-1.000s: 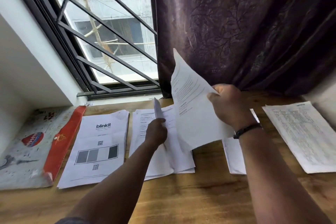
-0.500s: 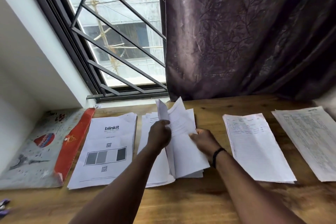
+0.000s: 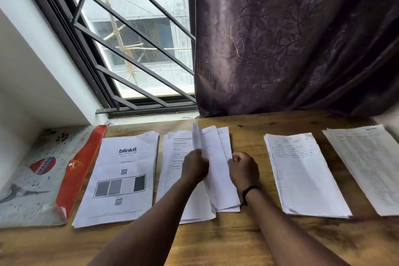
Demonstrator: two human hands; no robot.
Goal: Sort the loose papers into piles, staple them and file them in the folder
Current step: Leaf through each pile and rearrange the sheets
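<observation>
**Papers: raised sheet now down on the middle pile**

Papers (image 3: 212, 170) lie between the hands. Left hand (image 3: 194, 168) pinches upright sheets; right hand (image 3: 244, 168), which held a sheet aloft a second ago, curls at the pile's right edge. Sorting continues; folder (image 3: 41, 177) waits far left.

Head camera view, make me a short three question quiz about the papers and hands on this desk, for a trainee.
1. True or false: the folder with the red flap lies at the left end of the wooden table, beside the blinkit pile.
2. How many paper piles lie on the table? A) two B) four C) six
3. Fill in: both the left hand and the right hand are at the ____ pile from the left.

Key
1. True
2. B
3. second; right of it lie the lined pile and the table-print pile.
</observation>
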